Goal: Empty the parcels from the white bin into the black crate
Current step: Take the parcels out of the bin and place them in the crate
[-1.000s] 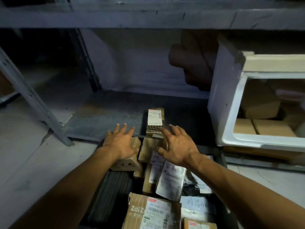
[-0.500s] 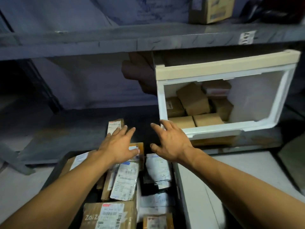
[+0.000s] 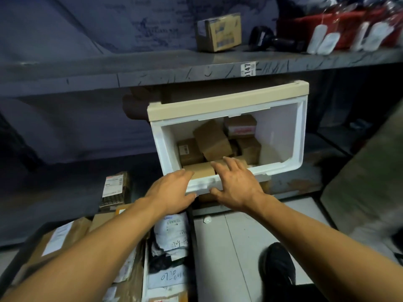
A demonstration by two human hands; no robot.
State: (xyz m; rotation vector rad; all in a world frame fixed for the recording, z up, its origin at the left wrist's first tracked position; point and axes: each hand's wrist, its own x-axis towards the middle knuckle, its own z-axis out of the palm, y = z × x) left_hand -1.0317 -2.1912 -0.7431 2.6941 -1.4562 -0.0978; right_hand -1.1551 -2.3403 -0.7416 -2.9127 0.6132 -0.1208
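My left hand [image 3: 172,192] open, holding nothing, at white bin [image 3: 281,168] front lip | my right hand [image 3: 235,184] spread, empty, over lip | cardboard parcels [image 3: 212,141] inside | black crate [image 3: 192,236] below-left, parcels in it

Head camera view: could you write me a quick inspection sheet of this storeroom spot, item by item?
Surface: lower shelf, dark and worn; tiled floor below.
Job's things: white bin tipped on its side on the shelf, opening toward the camera, brown parcels inside; black crate on the floor, piled with parcels.
Clutter: labelled box lying on the shelf left of the bin.
Grip: left hand and right hand both open at the bin's lower rim, holding nothing.
Cables: nothing seen.
Surroundings: upper shelf with a cardboard box and a red tray; a dark shoe on the floor.
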